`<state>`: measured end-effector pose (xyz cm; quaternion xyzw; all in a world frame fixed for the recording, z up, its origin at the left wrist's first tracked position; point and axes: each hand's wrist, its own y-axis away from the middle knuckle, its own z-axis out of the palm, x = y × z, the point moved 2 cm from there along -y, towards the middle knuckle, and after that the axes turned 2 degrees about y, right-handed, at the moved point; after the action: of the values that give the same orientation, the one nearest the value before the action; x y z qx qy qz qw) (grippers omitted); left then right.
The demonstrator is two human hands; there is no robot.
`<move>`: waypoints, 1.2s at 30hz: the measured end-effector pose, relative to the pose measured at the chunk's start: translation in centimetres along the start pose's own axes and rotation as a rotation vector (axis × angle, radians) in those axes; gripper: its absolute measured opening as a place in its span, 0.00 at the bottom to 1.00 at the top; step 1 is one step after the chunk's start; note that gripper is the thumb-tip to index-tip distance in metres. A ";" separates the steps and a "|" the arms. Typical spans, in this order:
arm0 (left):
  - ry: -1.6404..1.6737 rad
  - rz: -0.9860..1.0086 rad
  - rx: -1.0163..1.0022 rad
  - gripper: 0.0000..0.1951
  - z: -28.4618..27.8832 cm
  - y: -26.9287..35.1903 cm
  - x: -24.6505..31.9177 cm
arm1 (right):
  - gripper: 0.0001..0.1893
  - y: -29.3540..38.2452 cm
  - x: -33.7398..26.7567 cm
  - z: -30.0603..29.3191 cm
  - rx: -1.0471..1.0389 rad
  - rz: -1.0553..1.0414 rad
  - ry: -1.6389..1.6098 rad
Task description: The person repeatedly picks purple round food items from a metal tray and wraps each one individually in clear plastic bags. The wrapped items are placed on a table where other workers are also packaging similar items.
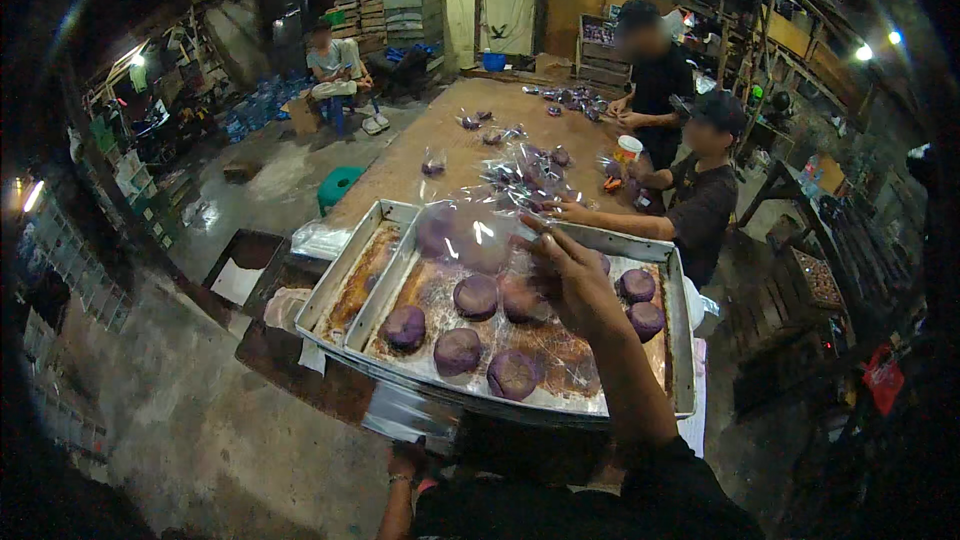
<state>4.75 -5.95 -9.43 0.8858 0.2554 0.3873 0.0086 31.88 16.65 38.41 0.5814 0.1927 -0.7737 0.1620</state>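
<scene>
Two metal baking trays, one inside or overlapping the other, lie before me with several round purple buns on the stained surface. Over the tray my right hand is raised, its fingers pinching the edge of a clear plastic bag; a blurred purple bun shows through or behind the bag. Low in the picture, below the tray's front edge, my left hand is dark and blurred beside clear plastic bags; whether it grips them cannot be told.
Beyond the trays, a wooden table carries a heap of bagged buns. Two people work along its right side, one hand close behind the tray. A white tub stands near them. A green stool is left; another person sits farther back.
</scene>
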 end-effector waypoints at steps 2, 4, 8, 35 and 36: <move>0.136 -0.169 -0.049 0.21 1.2 -1.3 -1.6 | 0.29 -2.6 2.7 -2.2 0.217 0.104 0.078; 0.264 -0.268 -0.233 0.27 0.6 -1.4 -1.4 | 0.36 -3.5 3.8 -5.4 0.225 0.104 0.595; 1.114 -0.581 -0.432 0.14 -3.3 1.5 3.6 | 0.48 0.2 4.7 -14.8 0.168 0.512 1.431; 1.659 -0.511 -0.194 0.05 -7.6 1.2 6.0 | 0.27 13.1 8.7 -16.0 0.164 0.266 0.985; 1.605 -0.501 -0.155 0.05 -8.3 1.5 6.8 | 0.25 13.1 9.1 -16.0 0.227 0.253 0.947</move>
<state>3.54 -5.64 1.38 0.2559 0.3455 0.9024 -0.0292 49.03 12.70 24.27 0.9015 0.0877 -0.4151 0.0853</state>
